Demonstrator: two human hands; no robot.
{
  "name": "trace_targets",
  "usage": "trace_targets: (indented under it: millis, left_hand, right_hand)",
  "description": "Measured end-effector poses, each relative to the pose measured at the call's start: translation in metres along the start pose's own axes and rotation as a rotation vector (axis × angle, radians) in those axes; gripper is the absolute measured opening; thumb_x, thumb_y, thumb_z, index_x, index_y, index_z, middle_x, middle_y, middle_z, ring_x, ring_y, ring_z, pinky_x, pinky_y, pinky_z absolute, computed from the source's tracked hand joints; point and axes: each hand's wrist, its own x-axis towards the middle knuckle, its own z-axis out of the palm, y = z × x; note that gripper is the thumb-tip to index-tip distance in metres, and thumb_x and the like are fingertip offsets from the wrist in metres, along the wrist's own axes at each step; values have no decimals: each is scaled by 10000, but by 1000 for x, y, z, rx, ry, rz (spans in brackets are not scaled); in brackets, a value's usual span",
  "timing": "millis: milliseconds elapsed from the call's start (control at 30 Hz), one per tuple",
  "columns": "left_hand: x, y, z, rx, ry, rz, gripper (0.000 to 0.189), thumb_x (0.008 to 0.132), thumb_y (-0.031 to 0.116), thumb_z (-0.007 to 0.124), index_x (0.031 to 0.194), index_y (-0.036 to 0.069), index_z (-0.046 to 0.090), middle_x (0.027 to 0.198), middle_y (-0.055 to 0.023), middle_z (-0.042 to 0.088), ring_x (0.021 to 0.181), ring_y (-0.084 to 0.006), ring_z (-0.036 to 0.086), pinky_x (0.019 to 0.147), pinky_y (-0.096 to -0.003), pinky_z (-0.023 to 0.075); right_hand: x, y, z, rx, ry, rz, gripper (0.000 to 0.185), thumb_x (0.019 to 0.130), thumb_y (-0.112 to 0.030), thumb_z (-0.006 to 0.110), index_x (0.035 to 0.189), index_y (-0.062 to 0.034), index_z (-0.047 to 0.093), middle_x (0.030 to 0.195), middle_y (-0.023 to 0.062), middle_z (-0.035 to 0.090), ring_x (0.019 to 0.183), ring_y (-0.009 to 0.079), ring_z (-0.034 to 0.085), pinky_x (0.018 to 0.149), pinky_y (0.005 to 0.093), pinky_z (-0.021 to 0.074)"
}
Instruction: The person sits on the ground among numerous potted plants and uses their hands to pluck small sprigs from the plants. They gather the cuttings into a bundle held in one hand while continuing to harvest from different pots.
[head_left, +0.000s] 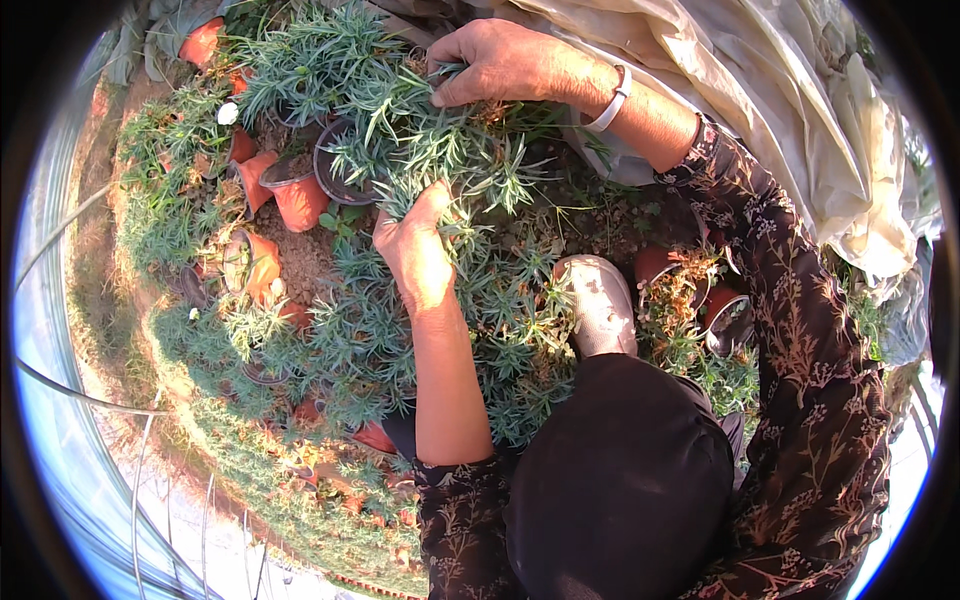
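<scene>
Narrow-leaved, grey-green potted plants (390, 135) fill the ground before me. My left hand (422, 244) reaches up among them, its fingers closed around leafy stems; the fingertips are partly hidden by the foliage. Above and to the right, my right hand (487, 64), with a white band (613, 99) at the wrist, comes in from the right and pinches a leafy shoot between thumb and fingers. A black-rimmed pot (337, 169) stands just left of the stems between the hands.
Orange-red plastic pots (300, 201) lie tipped on bare soil (300, 259) at the left. Crumpled whitish sheeting (757, 90) covers the upper right. My shoe (598, 304) rests among the plants, beside more red pots (724, 307). Thin hoops (82, 401) and clear film curve along the left edge.
</scene>
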Motion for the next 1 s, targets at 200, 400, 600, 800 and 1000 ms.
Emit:
trace_targets:
  millis: [200,400,600,800,1000]
  left_hand:
    - [0,0,-2,13,3,-20,228,694,18,682,913,-21,632,772,-50,639,536,-123,564,438,-246,418]
    - [0,2,0,-6,12,-18,245,688,21,690,924,-8,628,768,-43,639,537,-109,560,428,-229,402]
    - [1,3,0,-26,25,-19,267,685,13,687,943,-16,624,767,-44,636,527,-114,558,420,-233,399]
    - [4,0,-5,-23,6,-4,268,682,14,696,939,-12,624,772,-53,642,529,-121,563,416,-241,402]
    - [0,2,-1,-47,4,-29,278,680,7,690,949,-13,624,802,-52,647,551,-119,566,456,-247,426]
  right_hand:
    - [-12,13,4,-351,202,-89,314,776,-267,678,995,-48,626,769,178,624,754,355,606,676,424,470]
    - [-14,15,10,-321,310,-175,254,769,-233,701,880,-18,622,656,143,598,588,299,587,550,358,469]
    - [-6,19,5,990,-222,431,159,792,-157,699,781,-12,637,641,37,570,432,76,496,311,200,254]
    - [-6,3,-5,763,88,142,207,863,-145,532,978,13,598,868,56,641,564,62,557,403,182,353]
    - [-10,-19,2,86,59,-97,223,820,-204,589,987,-63,635,786,84,642,671,187,575,618,320,440]
